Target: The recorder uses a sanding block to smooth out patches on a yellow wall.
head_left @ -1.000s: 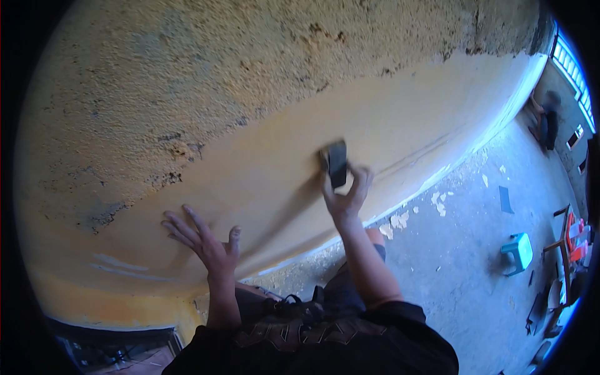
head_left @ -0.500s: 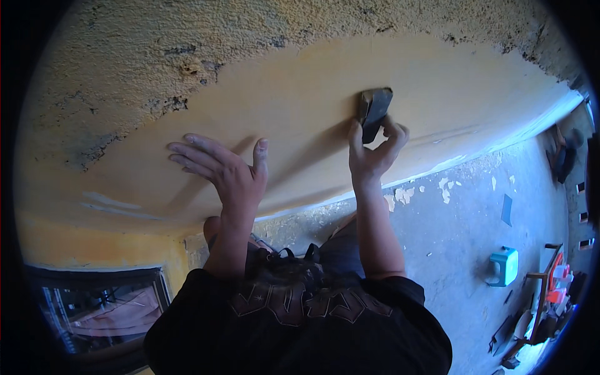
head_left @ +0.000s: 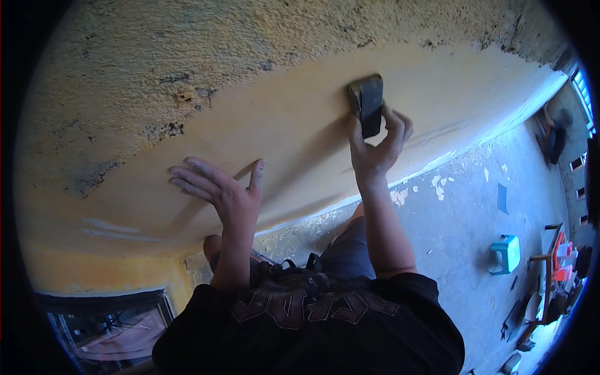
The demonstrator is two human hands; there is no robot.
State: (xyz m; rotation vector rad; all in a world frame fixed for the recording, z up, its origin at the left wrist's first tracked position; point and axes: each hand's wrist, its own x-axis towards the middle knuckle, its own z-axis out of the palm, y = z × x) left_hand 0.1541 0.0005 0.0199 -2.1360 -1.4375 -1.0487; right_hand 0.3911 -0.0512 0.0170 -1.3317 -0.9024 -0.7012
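In my right hand (head_left: 380,147) is a dark sanding block (head_left: 370,103), a small rectangular block that looks wrapped in sandpaper. Thumb and fingers grip its lower end while the block lies against the smooth, yellowish part of the wall (head_left: 300,119). To the left, my left hand (head_left: 230,195) is open, its fingers stretched and its thumb spread apart. White dust marks its fingertips. This hand is at the same smooth surface, holding nothing; its shadow falls beside it, and whether the palm touches the wall I cannot tell.
Rough, chipped plaster (head_left: 269,37) borders the smooth area above. Paint flakes (head_left: 439,187) and a blue sheet (head_left: 502,198) lie on the grey floor (head_left: 450,231). A turquoise stool (head_left: 507,254) stands at right, near a wooden frame (head_left: 550,269) with red items. Another person (head_left: 554,142) is at far right.
The sanding block has shifted slightly up and left along the wall in my right hand, and now stands more upright. My left hand sits a little lower, still open.
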